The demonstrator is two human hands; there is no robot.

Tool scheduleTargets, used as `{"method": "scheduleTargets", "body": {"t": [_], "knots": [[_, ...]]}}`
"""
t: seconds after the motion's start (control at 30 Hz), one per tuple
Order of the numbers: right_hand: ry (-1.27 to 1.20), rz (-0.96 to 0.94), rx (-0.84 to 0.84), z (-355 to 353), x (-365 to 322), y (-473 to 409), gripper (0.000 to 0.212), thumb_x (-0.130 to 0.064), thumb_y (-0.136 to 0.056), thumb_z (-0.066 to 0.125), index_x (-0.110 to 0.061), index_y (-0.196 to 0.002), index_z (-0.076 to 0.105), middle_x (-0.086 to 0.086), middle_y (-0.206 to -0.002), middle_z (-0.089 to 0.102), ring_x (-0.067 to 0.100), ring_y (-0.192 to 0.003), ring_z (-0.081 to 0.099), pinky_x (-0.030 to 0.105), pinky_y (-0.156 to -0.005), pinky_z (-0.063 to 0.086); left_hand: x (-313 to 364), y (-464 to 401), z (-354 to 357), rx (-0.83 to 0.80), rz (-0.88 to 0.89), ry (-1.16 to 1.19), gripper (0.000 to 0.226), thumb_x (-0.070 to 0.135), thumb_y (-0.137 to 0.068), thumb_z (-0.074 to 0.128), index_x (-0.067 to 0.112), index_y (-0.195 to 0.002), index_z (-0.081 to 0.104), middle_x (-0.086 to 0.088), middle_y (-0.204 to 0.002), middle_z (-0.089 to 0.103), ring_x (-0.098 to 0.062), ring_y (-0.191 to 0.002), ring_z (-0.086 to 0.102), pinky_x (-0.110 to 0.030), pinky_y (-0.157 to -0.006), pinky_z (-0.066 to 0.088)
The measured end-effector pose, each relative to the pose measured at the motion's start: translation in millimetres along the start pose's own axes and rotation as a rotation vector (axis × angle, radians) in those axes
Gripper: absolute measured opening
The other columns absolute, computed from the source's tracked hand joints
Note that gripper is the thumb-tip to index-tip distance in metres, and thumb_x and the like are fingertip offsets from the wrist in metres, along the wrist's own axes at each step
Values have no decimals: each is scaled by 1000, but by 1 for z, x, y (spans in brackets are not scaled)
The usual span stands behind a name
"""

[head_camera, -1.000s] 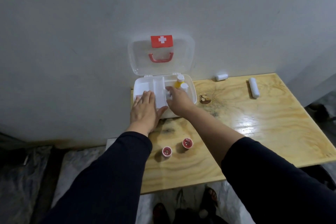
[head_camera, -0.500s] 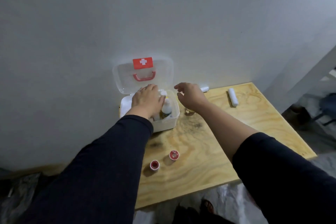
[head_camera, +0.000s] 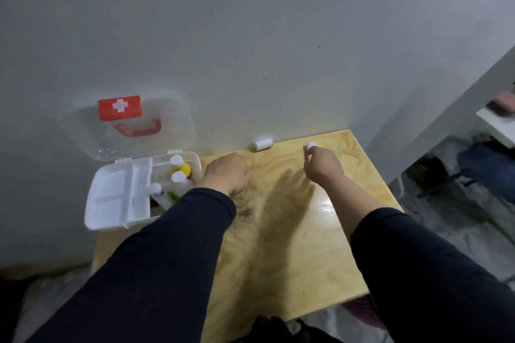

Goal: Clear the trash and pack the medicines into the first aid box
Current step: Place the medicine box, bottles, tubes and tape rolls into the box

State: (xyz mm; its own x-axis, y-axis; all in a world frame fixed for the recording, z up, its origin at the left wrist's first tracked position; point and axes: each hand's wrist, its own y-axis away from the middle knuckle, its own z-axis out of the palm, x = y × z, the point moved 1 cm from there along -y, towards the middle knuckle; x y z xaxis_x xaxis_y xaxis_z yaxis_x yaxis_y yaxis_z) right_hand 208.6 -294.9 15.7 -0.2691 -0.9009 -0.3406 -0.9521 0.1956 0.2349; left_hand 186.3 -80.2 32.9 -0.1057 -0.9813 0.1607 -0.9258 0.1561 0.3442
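Note:
The white first aid box [head_camera: 92, 211] stands open at the table's left end, its clear lid [head_camera: 178, 120] leaning on the wall. A white divider tray [head_camera: 117, 195] sits in its left half, and a yellow bottle [head_camera: 184, 168] and white-capped bottles [head_camera: 178, 177] stand in the right half. My left hand [head_camera: 227, 172] rests knuckles-up on the table just right of the box, fingers curled down; whatever is under it is hidden. My right hand [head_camera: 320, 166] is closed around a long white roll [head_camera: 310, 145], whose end sticks out above my fingers. A short white roll [head_camera: 262, 145] lies by the wall.
The wooden table [head_camera: 292, 245] ends at the wall behind and drops off at the right and front edges. Dark specks mark the wood below my left hand. My left sleeve covers the table's front left part. A person's legs show at the far right [head_camera: 490, 172].
My view swung right. My left hand left the box and came down on the table beside it. My right hand reached right and closed on the long white roll.

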Motion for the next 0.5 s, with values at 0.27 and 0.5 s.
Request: {"method": "scheduleTargets", "body": {"t": [0.27, 0.5], "knots": [[-46, 45, -19, 25, 19, -55, 49, -7, -92, 48, -10, -139, 35, 13, -135, 49, 33, -125, 43, 40, -91, 45, 10, -31, 29, -65, -87, 28, 47, 39, -101, 35, 14, -139, 48, -3, -143, 47, -25, -126, 49, -42, -99, 45], [153, -470, -42, 45, -1, -48, 48, -2, -86, 48, -18, -131, 53, 5, -126, 56, 30, -117, 46, 37, -88, 42, 14, -40, 22, -72, -151, 35, 47, 36, -100, 38, 14, -139, 47, -3, -145, 45, -25, -128, 48, -40, -100, 45]]}}
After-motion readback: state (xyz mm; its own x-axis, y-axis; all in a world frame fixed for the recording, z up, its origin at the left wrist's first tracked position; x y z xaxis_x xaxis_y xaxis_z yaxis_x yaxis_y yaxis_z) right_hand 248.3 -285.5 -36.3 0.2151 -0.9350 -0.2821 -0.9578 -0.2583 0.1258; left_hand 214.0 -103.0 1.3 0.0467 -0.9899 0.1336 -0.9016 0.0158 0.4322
